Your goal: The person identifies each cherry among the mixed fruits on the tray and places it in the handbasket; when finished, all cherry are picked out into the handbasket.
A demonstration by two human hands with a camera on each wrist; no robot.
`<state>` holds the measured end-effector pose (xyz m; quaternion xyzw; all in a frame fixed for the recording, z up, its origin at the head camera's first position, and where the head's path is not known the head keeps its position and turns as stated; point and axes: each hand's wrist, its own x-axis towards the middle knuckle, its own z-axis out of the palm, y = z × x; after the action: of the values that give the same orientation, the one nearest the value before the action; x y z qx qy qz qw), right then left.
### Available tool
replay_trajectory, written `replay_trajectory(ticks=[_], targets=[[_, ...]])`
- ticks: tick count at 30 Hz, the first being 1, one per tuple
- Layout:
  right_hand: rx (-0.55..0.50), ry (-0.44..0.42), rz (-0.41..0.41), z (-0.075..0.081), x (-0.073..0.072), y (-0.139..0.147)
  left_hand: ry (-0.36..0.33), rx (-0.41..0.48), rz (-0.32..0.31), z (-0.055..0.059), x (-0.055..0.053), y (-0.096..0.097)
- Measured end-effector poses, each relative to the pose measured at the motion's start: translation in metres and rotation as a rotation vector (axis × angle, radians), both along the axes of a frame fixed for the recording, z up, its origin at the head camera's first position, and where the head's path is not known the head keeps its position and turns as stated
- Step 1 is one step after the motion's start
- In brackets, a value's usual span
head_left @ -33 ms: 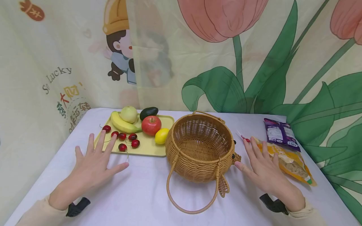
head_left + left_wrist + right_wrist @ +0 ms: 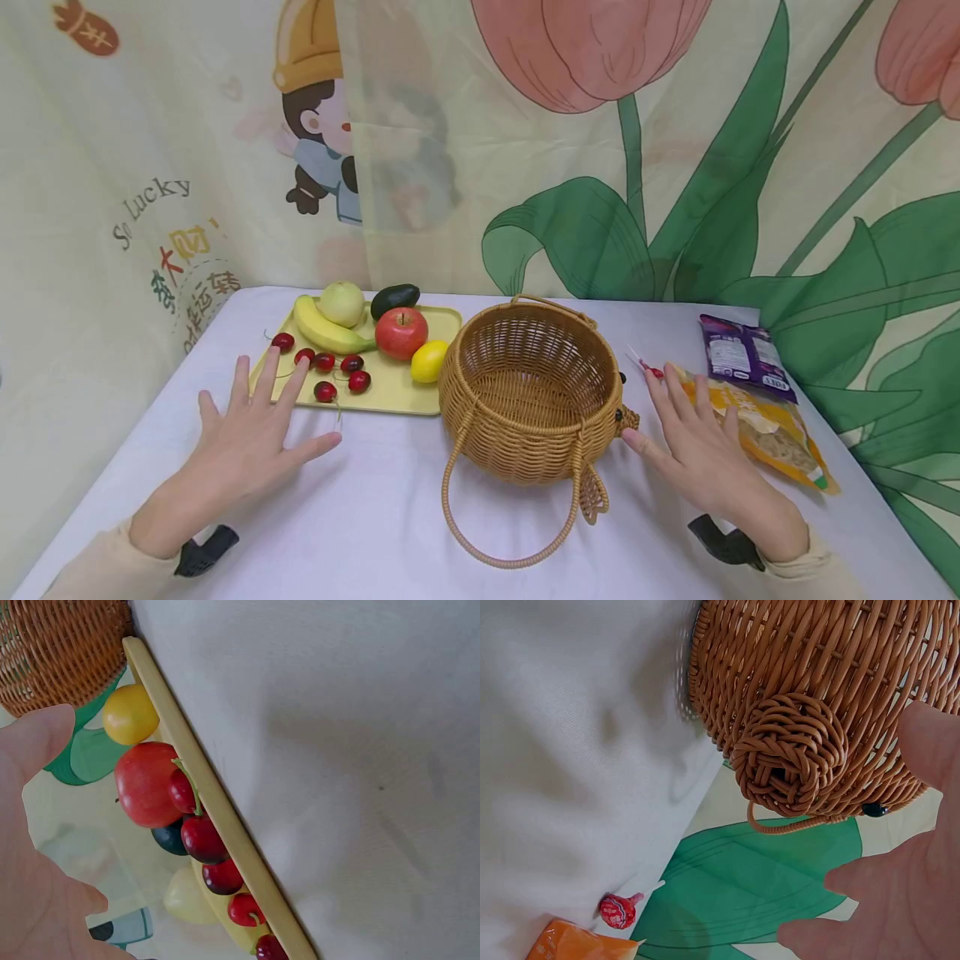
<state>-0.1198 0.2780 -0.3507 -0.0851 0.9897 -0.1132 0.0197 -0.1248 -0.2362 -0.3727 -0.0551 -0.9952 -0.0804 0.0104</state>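
Note:
My left hand (image 2: 243,437) is spread, fingers straight, above the near left edge of a yellow tray (image 2: 405,400). It holds nothing. Several cherries (image 2: 359,382) lie nearest its fingertips, with a banana (image 2: 322,327), a red apple (image 2: 401,332), a lemon (image 2: 430,362), a dark green avocado (image 2: 395,301) and a pale green round fruit (image 2: 342,304) behind. My right hand (image 2: 697,454), also spread and holding nothing, hovers right of the wicker basket (image 2: 517,454). In the right wrist view its thumb appears beside the basket's woven snout (image 2: 791,754); contact cannot be told.
A red-wrapped lollipop (image 2: 651,369) lies beyond the right fingertips. At the right are an orange and yellow bag (image 2: 780,437), partly behind that hand, and a purple packet (image 2: 746,354). One basket handle (image 2: 513,563) hangs forward over the white cloth. A printed curtain (image 2: 585,150) stands behind.

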Motion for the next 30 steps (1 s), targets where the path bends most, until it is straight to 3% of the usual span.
replay_trajectory(ticks=[11,17,22,30], targets=[[-0.012,0.027,0.015,0.001,0.000,-0.001,0.027,-0.012,-0.007,0.002,0.006,0.000],[-0.036,0.144,0.034,0.003,-0.001,-0.008,-0.008,-0.009,-0.016,0.001,0.005,-0.008],[-0.115,0.278,0.080,0.006,-0.001,-0.020,-0.013,-0.032,-0.109,-0.001,-0.005,-0.025],[-0.182,0.418,0.141,0.012,-0.005,-0.037,0.136,0.006,-0.279,0.007,-0.027,-0.046]])
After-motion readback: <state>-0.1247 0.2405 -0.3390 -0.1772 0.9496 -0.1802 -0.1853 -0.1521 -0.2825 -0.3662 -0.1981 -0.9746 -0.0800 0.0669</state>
